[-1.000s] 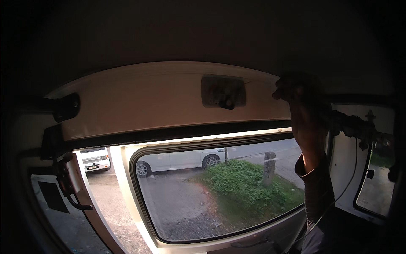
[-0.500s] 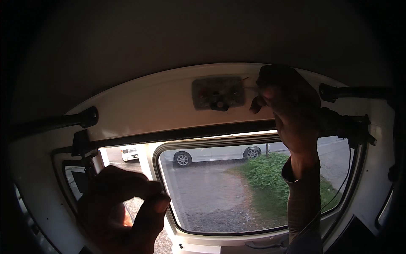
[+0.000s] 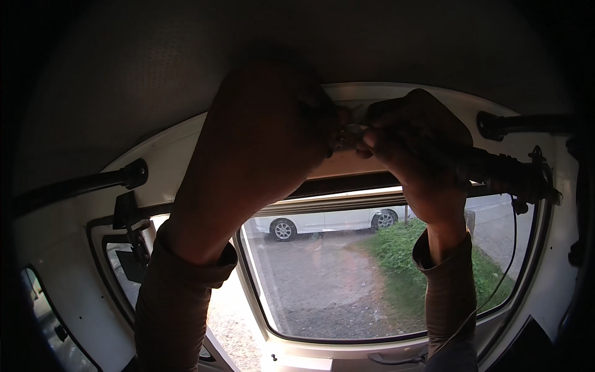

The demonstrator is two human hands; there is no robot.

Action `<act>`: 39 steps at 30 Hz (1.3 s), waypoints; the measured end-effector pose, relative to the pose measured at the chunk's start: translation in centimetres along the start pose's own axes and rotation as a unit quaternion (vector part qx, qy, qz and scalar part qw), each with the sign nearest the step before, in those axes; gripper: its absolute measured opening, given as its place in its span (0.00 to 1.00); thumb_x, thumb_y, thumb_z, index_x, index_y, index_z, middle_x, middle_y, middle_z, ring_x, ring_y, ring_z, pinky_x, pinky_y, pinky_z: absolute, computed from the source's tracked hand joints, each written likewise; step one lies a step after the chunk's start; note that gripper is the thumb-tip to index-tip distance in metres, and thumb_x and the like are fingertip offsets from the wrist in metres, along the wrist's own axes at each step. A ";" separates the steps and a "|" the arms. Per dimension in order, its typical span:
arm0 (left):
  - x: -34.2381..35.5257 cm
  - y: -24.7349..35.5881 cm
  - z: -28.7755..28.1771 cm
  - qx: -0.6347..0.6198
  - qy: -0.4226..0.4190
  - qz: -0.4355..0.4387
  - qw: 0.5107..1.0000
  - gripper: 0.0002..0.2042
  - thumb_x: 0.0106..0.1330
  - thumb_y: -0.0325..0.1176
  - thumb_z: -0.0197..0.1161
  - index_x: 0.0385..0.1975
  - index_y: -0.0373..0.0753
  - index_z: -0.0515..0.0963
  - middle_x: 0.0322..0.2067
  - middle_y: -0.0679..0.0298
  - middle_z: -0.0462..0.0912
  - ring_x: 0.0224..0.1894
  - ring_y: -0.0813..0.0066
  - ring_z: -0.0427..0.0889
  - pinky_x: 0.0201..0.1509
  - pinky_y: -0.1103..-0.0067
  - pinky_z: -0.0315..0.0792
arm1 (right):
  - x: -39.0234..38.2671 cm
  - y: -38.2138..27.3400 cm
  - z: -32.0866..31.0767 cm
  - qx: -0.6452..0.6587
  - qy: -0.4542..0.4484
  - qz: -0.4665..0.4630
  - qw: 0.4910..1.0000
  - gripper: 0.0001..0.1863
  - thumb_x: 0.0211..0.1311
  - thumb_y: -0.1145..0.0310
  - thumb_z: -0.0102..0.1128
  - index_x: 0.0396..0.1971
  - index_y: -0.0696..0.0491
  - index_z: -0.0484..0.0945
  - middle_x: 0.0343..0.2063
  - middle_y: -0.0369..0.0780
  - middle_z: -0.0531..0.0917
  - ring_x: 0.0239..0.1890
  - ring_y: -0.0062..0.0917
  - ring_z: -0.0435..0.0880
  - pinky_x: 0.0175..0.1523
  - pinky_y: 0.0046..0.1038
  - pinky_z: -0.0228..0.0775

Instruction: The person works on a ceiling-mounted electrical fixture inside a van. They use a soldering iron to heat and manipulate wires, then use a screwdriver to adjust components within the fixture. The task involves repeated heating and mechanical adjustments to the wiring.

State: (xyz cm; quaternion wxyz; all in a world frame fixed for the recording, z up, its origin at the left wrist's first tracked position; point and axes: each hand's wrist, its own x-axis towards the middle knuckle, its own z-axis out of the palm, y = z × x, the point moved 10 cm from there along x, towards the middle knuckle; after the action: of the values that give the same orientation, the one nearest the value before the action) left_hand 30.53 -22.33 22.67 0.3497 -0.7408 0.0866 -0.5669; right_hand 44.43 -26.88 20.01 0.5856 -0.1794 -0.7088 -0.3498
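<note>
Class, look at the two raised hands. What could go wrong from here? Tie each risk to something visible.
1. The left hand and right hand are close together in dim light, hiding much of the spot between them, so a finger might slip or get pinched.
2. A thin cord hangs by the right forearm and crosses its sleeve; it could snag if that arm moves.

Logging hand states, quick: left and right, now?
Left hand: cannot be told; grip lost in shadow.
Right hand: closed, apparently holding a dark, elongated, corded object.
</note>
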 end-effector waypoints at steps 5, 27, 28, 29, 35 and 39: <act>-0.6 -0.1 0.5 0.058 0.000 0.049 0.997 0.07 0.66 0.38 0.70 0.35 0.43 0.89 0.36 0.62 0.90 0.40 0.66 0.87 0.50 0.72 0.79 | 0.4 -1.1 0.4 -0.134 -0.013 -0.040 0.990 0.07 0.64 0.73 0.69 0.33 0.63 0.85 0.31 0.41 0.86 0.29 0.22 0.89 0.36 0.24 0.83; -0.9 -2.2 1.7 -0.170 -0.040 -0.133 0.976 0.04 0.63 0.22 0.67 0.34 0.31 0.88 0.28 0.56 0.90 0.32 0.72 0.90 0.41 0.76 0.84 | -0.6 -1.6 0.9 -0.097 0.023 -0.070 0.993 0.03 0.61 0.81 0.63 0.29 0.57 0.83 0.26 0.38 0.85 0.24 0.21 0.83 0.31 0.23 0.75; -1.1 -2.5 1.8 -0.190 -0.040 -0.152 0.969 0.04 0.62 0.22 0.67 0.33 0.31 0.87 0.28 0.56 0.90 0.32 0.72 0.90 0.41 0.76 0.84 | -0.5 -1.2 0.7 -0.052 0.034 -0.050 0.997 0.04 0.61 0.81 0.63 0.29 0.57 0.83 0.26 0.38 0.85 0.24 0.22 0.83 0.31 0.23 0.75; -1.2 -2.6 1.8 -0.198 -0.039 -0.159 0.967 0.04 0.62 0.21 0.67 0.33 0.31 0.87 0.28 0.56 0.90 0.32 0.71 0.90 0.41 0.76 0.84 | -0.5 -0.8 0.8 -0.013 0.025 -0.031 0.999 0.03 0.61 0.81 0.63 0.31 0.58 0.83 0.27 0.39 0.85 0.26 0.23 0.84 0.33 0.23 0.77; -0.6 -2.3 2.1 -0.177 -0.024 -0.118 0.977 0.05 0.62 0.21 0.68 0.35 0.30 0.87 0.29 0.54 0.90 0.32 0.70 0.91 0.41 0.75 0.85 | -0.1 0.5 0.3 -0.066 -0.023 0.021 0.997 0.06 0.63 0.80 0.66 0.39 0.62 0.84 0.35 0.42 0.88 0.34 0.25 0.90 0.42 0.25 0.85; -0.1 -1.2 1.6 -0.140 -0.012 -0.061 0.988 0.03 0.61 0.30 0.71 0.28 0.38 0.88 0.27 0.59 0.87 0.29 0.67 0.86 0.39 0.73 0.81 | -0.5 -0.7 0.0 -0.120 -0.002 -0.029 0.992 0.04 0.65 0.75 0.67 0.37 0.58 0.86 0.33 0.39 0.88 0.34 0.24 0.89 0.41 0.26 0.82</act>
State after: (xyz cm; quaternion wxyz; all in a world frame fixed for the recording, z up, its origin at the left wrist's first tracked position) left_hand 31.61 -20.66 23.14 0.2078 -0.7930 0.1157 -0.5609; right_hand 44.09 -27.33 19.28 0.5482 -0.2283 -0.6678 -0.4487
